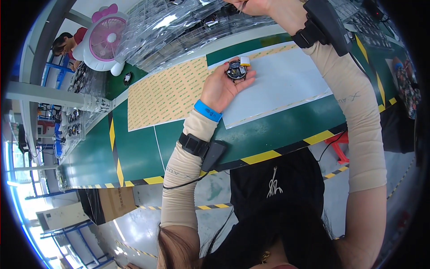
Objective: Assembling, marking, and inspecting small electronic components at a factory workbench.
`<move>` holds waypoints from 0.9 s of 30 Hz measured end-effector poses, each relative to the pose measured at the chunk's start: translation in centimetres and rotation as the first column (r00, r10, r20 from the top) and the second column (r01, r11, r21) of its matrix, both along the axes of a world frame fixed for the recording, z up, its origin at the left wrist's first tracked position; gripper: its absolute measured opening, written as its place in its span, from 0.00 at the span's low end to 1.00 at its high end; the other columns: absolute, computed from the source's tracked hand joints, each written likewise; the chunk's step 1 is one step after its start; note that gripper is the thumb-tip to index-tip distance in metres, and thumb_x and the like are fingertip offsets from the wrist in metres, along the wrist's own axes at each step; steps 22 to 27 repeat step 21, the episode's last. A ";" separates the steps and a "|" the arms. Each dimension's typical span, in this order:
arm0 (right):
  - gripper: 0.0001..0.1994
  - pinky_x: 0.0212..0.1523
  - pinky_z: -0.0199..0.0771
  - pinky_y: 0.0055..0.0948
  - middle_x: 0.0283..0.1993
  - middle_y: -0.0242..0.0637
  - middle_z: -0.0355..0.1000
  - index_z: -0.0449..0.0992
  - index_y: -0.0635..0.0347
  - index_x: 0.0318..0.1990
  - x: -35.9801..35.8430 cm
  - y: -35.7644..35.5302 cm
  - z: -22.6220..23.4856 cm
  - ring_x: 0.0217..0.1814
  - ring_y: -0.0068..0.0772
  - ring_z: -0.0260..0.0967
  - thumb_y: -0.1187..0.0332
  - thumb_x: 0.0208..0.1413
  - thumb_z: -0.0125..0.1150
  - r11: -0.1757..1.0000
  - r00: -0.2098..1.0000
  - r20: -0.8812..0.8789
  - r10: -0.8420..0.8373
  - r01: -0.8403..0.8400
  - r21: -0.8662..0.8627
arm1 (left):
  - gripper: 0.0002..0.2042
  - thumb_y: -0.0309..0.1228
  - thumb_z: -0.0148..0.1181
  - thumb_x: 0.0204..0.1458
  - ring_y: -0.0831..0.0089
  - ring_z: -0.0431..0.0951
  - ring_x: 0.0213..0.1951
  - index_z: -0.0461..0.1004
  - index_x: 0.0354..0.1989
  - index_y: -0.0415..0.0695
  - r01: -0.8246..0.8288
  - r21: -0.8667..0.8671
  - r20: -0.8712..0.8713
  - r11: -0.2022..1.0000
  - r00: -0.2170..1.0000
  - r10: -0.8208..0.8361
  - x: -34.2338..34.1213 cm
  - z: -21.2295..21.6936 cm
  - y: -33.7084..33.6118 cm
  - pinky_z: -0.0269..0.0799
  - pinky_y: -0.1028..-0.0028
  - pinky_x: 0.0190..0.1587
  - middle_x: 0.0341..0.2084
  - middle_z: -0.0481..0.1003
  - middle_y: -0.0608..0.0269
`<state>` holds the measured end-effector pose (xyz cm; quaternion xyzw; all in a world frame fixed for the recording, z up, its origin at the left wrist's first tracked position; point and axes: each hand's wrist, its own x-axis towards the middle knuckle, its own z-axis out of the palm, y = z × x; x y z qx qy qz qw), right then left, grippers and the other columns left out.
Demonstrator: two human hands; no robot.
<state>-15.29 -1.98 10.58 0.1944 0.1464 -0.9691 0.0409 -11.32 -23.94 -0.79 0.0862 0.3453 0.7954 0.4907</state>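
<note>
My left hand (224, 86) is palm up over the green bench, its fingers curled around an opened round black watch case (235, 71). Circuit parts show inside the case. A small silver battery with yellow tape (244, 61) sticks out at its upper right edge. My right hand (253, 6) reaches to the far side at the top edge, by the clear plastic trays (179, 27). Its fingers look pinched together and are partly cut off; what is in them I cannot make out. Beneath my left hand lie a tan sheet of adhesive pieces (165, 92) and a whitish sheet (277, 89).
A pink and white fan (107, 39) stands at the far left, with a small round black part (128, 78) near it. Yellow-black tape (262, 157) edges the bench (139, 154). Another person (69, 45) sits beyond the rack at left. A cardboard box (116, 204) is on the floor.
</note>
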 end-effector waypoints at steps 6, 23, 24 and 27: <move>0.03 0.11 0.43 0.18 0.24 0.44 0.55 0.52 0.70 0.26 -1.0 -0.5 0.5 0.16 0.26 0.43 0.84 0.45 0.38 0.996 0.999 0.011 -0.046 0.045 0.075 | 0.16 0.33 0.30 0.60 0.50 0.71 0.45 0.57 0.51 0.36 -0.007 -0.006 0.013 1.000 1.000 0.007 0.0 -0.2 -0.4 0.69 0.57 0.49 0.44 0.66 0.42; 0.26 0.17 0.53 0.13 0.37 0.47 0.67 0.54 0.73 0.56 2.6 -0.6 -2.7 0.16 0.18 0.54 0.82 0.47 0.50 0.944 0.997 -0.040 -0.069 0.079 0.322 | 0.16 0.34 0.34 0.58 0.50 0.70 0.48 0.57 0.53 0.41 0.029 0.011 0.046 1.000 0.999 -0.029 -0.6 0.0 0.2 0.69 0.58 0.50 0.48 0.66 0.43; 0.26 0.17 0.53 0.13 0.37 0.47 0.67 0.54 0.73 0.56 2.6 -0.6 -2.7 0.16 0.18 0.54 0.82 0.47 0.50 0.944 0.997 -0.040 -0.069 0.079 0.322 | 0.16 0.34 0.34 0.58 0.50 0.70 0.48 0.57 0.53 0.41 0.029 0.011 0.046 1.000 0.999 -0.029 -0.6 0.0 0.2 0.69 0.58 0.50 0.48 0.66 0.43; 0.26 0.17 0.53 0.13 0.37 0.47 0.67 0.54 0.73 0.56 2.6 -0.6 -2.7 0.16 0.18 0.54 0.82 0.47 0.50 0.944 0.997 -0.040 -0.069 0.079 0.322 | 0.16 0.34 0.34 0.58 0.50 0.70 0.48 0.57 0.53 0.41 0.029 0.011 0.046 1.000 0.999 -0.029 -0.6 0.0 0.2 0.69 0.58 0.50 0.48 0.66 0.43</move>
